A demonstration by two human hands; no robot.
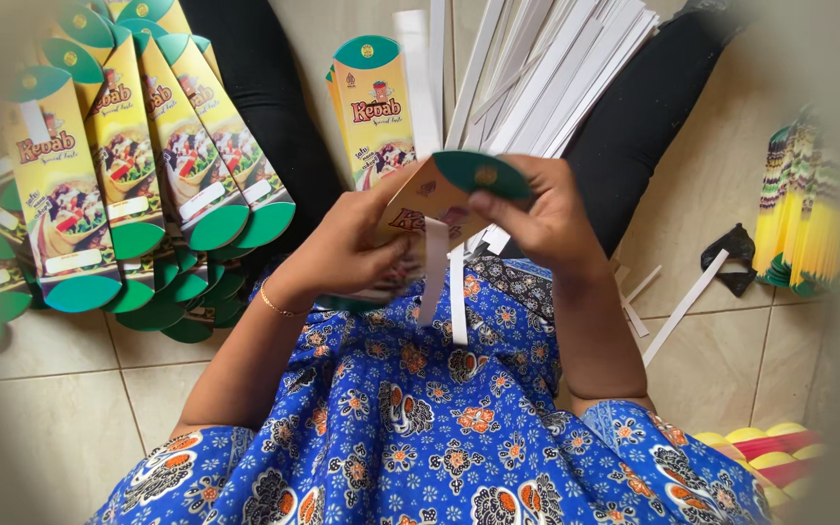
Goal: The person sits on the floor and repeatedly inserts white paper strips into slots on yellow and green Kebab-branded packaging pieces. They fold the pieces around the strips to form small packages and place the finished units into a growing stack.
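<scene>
My left hand point(342, 248) and my right hand point(537, 214) both grip one yellow paper sleeve with a green rounded tab point(459, 185), held over my lap. A white paper strip point(435, 267) hangs from the sleeve between my hands. Another flat yellow and green sleeve point(373, 107) lies on the floor just beyond my hands. My lap is covered by a blue flowered cloth point(439, 418).
A fanned stack of flat yellow sleeves point(128, 165) lies on the tiled floor at left. A pile of white paper strips point(537, 68) lies at the top centre. Another stack of sleeves point(804, 214) stands at right, with a black object point(731, 253) beside it.
</scene>
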